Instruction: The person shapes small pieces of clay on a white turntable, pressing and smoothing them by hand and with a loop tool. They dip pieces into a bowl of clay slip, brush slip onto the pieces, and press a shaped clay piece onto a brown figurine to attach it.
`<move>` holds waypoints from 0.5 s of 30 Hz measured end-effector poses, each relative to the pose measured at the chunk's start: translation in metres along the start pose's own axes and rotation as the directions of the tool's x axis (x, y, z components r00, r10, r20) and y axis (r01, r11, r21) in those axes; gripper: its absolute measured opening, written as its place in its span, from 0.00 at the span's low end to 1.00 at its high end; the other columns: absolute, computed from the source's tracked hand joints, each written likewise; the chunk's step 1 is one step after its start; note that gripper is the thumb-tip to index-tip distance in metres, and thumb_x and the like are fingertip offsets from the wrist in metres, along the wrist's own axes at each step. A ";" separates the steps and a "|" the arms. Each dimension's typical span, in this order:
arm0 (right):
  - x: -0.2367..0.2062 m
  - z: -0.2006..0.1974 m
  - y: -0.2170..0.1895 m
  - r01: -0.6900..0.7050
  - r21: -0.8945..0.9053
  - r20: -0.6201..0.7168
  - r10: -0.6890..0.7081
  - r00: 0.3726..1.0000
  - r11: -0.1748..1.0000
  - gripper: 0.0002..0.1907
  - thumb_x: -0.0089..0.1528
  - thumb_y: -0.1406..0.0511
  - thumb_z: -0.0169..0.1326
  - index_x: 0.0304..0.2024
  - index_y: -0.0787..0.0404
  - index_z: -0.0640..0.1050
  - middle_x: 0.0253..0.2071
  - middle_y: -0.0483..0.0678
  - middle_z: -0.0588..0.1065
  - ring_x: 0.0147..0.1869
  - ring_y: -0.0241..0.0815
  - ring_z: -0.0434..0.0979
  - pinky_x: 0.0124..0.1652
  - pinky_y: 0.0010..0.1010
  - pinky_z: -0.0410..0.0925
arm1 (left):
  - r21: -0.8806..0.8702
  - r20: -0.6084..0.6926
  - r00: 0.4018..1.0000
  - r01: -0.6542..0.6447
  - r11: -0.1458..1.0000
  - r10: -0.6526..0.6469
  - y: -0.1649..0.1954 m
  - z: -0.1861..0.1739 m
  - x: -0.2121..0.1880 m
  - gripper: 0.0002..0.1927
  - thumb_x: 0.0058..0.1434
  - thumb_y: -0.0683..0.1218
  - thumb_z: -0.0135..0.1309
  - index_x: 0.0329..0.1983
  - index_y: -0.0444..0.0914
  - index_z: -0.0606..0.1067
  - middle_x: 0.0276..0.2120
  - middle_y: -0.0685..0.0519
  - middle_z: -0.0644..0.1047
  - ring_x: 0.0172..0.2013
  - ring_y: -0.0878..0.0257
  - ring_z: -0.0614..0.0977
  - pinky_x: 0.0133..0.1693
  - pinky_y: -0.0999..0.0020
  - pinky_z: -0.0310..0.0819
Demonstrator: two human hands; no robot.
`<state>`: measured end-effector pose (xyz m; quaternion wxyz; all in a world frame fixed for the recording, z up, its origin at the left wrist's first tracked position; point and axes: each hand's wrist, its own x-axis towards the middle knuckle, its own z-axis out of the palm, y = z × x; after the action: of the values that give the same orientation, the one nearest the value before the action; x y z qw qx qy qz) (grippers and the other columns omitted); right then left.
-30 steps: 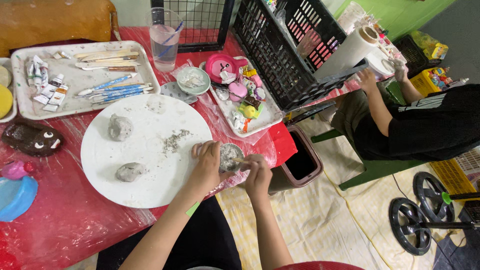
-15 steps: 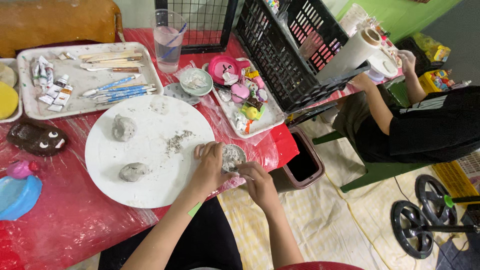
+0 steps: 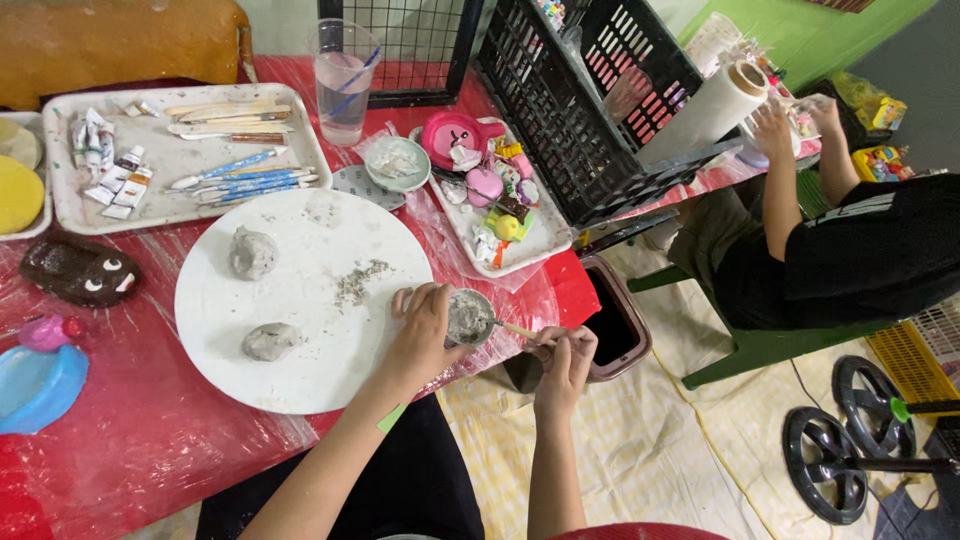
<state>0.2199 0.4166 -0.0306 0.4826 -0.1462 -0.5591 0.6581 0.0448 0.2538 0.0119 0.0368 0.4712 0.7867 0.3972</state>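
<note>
The small clay bowl [image 3: 468, 316] was grey, round and rough-surfaced, positioned at the near right edge of the white round board [image 3: 300, 300]. The left hand [image 3: 425, 330] gripped it, fingers curled around its side. The right hand [image 3: 565, 360] pinched a thin wooden tool [image 3: 515, 329], its tip touching the bowl's rim, above the red tabletop [image 3: 150, 440].

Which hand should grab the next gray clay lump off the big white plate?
Probably the left hand. It rests at the white plate's edge, holding the small clay bowl, nearer the clay lump. The right hand is off the table, gripping a wooden tool.
</note>
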 end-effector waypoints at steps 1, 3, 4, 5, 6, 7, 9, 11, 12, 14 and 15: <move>0.002 -0.002 0.002 -0.049 0.008 -0.005 0.049 0.999 0.999 0.03 0.74 0.70 0.38 0.50 0.60 0.62 0.40 0.54 0.73 0.41 0.43 0.78 0.44 0.36 0.75 | -0.025 -0.029 0.998 -0.051 0.998 0.050 0.003 -0.004 0.000 0.51 0.43 0.52 0.74 0.64 0.30 0.60 0.57 0.41 0.70 0.63 0.49 0.65 0.63 0.42 0.46; 0.005 -0.006 0.004 -0.143 0.030 -0.020 0.143 0.989 0.989 0.03 0.73 0.71 0.39 0.49 0.60 0.63 0.39 0.54 0.73 0.42 0.43 0.77 0.45 0.38 0.76 | -0.068 -0.086 0.985 -0.159 0.985 0.152 0.009 -0.018 -0.003 0.51 0.45 0.54 0.73 0.65 0.29 0.59 0.60 0.37 0.68 0.64 0.46 0.64 0.63 0.43 0.47; 0.003 -0.010 0.002 -0.130 0.032 -0.053 0.132 0.990 0.991 0.04 0.72 0.71 0.39 0.49 0.60 0.64 0.40 0.54 0.73 0.43 0.43 0.77 0.45 0.38 0.76 | -0.048 -0.096 0.984 -0.156 0.987 0.151 0.012 -0.026 -0.009 0.48 0.46 0.55 0.72 0.65 0.32 0.61 0.60 0.39 0.69 0.64 0.47 0.65 0.63 0.42 0.48; 0.002 -0.012 -0.001 -0.115 0.038 -0.080 0.118 0.990 0.993 0.05 0.71 0.71 0.39 0.49 0.61 0.64 0.41 0.54 0.73 0.44 0.43 0.78 0.45 0.37 0.75 | -0.022 -0.113 0.982 -0.153 0.988 0.150 0.013 -0.039 -0.017 0.46 0.47 0.55 0.70 0.64 0.34 0.63 0.60 0.41 0.70 0.64 0.49 0.67 0.63 0.42 0.49; 0.002 -0.012 -0.003 -0.103 0.046 -0.104 0.107 0.989 0.994 0.06 0.70 0.72 0.39 0.49 0.61 0.65 0.41 0.53 0.74 0.45 0.43 0.78 0.45 0.37 0.75 | 0.007 -0.129 0.981 -0.147 0.989 0.146 0.012 -0.053 -0.025 0.43 0.49 0.56 0.69 0.64 0.37 0.65 0.60 0.43 0.70 0.64 0.50 0.68 0.63 0.42 0.50; 0.000 -0.013 -0.005 -0.070 0.012 -0.055 0.071 0.996 0.997 0.05 0.71 0.71 0.39 0.49 0.61 0.65 0.41 0.54 0.74 0.45 0.44 0.78 0.46 0.37 0.76 | 0.045 -0.138 0.986 -0.088 0.995 0.093 0.009 -0.070 -0.035 0.38 0.51 0.56 0.68 0.62 0.40 0.68 0.61 0.47 0.71 0.64 0.51 0.69 0.62 0.42 0.52; -0.007 -0.014 -0.015 -0.012 -0.054 0.048 0.014 0.999 0.998 0.04 0.72 0.71 0.39 0.49 0.62 0.65 0.41 0.55 0.74 0.45 0.45 0.78 0.48 0.38 0.76 | 0.130 -0.225 0.974 -0.003 0.991 0.032 -0.004 -0.110 -0.061 0.30 0.54 0.54 0.65 0.58 0.43 0.72 0.61 0.50 0.72 0.64 0.51 0.70 0.62 0.43 0.57; -0.012 -0.009 -0.020 0.059 -0.121 0.067 -0.052 0.996 0.991 0.05 0.71 0.71 0.39 0.49 0.62 0.65 0.42 0.54 0.74 0.47 0.45 0.78 0.48 0.38 0.77 | 0.258 -0.352 0.936 0.124 0.958 -0.027 -0.019 -0.149 -0.086 0.27 0.54 0.52 0.64 0.56 0.42 0.74 0.60 0.49 0.73 0.63 0.49 0.71 0.61 0.44 0.61; -0.013 -0.006 -0.021 0.099 -0.152 0.075 -0.088 0.993 0.983 0.05 0.71 0.71 0.39 0.48 0.62 0.65 0.43 0.53 0.73 0.48 0.44 0.79 0.48 0.39 0.77 | 0.324 -0.394 0.915 0.227 0.918 -0.087 -0.027 -0.165 -0.098 0.26 0.52 0.51 0.63 0.55 0.41 0.75 0.59 0.49 0.73 0.62 0.48 0.71 0.59 0.44 0.62; -0.007 -0.004 -0.024 0.049 -0.172 0.132 -0.026 0.991 0.984 0.04 0.71 0.73 0.40 0.48 0.63 0.65 0.43 0.55 0.74 0.47 0.45 0.78 0.49 0.38 0.74 | 0.334 -0.358 0.919 0.289 0.897 -0.164 -0.041 -0.184 -0.107 0.27 0.52 0.50 0.64 0.56 0.42 0.76 0.57 0.49 0.75 0.59 0.48 0.73 0.56 0.45 0.64; -0.008 -0.005 -0.026 0.018 -0.189 0.152 0.011 0.988 0.982 0.04 0.72 0.73 0.40 0.48 0.64 0.65 0.43 0.57 0.74 0.47 0.46 0.78 0.49 0.37 0.73 | 0.337 -0.329 0.921 0.319 0.886 -0.206 -0.045 -0.188 -0.112 0.27 0.52 0.50 0.64 0.57 0.43 0.77 0.56 0.50 0.75 0.57 0.48 0.74 0.55 0.45 0.65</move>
<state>0.2396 0.4111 -0.0118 0.4233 -0.1397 -0.6550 0.6101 -0.0063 0.0457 0.0744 -0.1157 0.2953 0.9030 0.2898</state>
